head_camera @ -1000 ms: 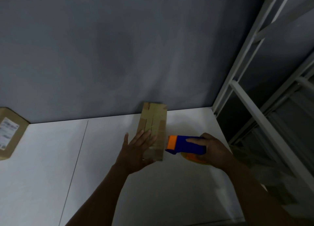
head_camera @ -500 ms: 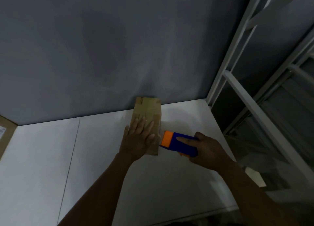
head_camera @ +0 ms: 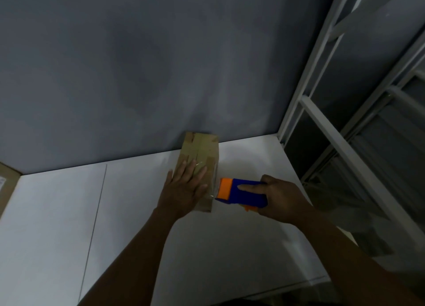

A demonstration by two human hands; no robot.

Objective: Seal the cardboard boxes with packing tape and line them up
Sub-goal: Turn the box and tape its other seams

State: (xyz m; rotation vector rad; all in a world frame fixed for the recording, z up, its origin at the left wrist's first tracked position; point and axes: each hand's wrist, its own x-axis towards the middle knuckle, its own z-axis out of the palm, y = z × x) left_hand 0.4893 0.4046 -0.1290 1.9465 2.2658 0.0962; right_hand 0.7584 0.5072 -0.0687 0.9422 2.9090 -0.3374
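A small brown cardboard box (head_camera: 202, 148) lies on the white table (head_camera: 128, 213), its far end against the grey wall, with strips of tape across its top. My left hand (head_camera: 185, 189) presses flat on the near half of the box, fingers straight. My right hand (head_camera: 280, 198) grips a blue and orange tape dispenser (head_camera: 241, 191), index finger stretched along its side. The dispenser's orange end sits at the box's right edge, and a clear strip of tape (head_camera: 213, 181) runs from it onto the box.
A second cardboard box with a white label (head_camera: 7, 186) pokes in at the left edge of the table. A white metal shelf frame (head_camera: 322, 126) rises right of the table. The table's right edge drops off just beyond my right hand.
My left hand slid further onto the box and flattened. The dispenser moved left until its orange end reached the box's right edge. The view shifted slightly right.
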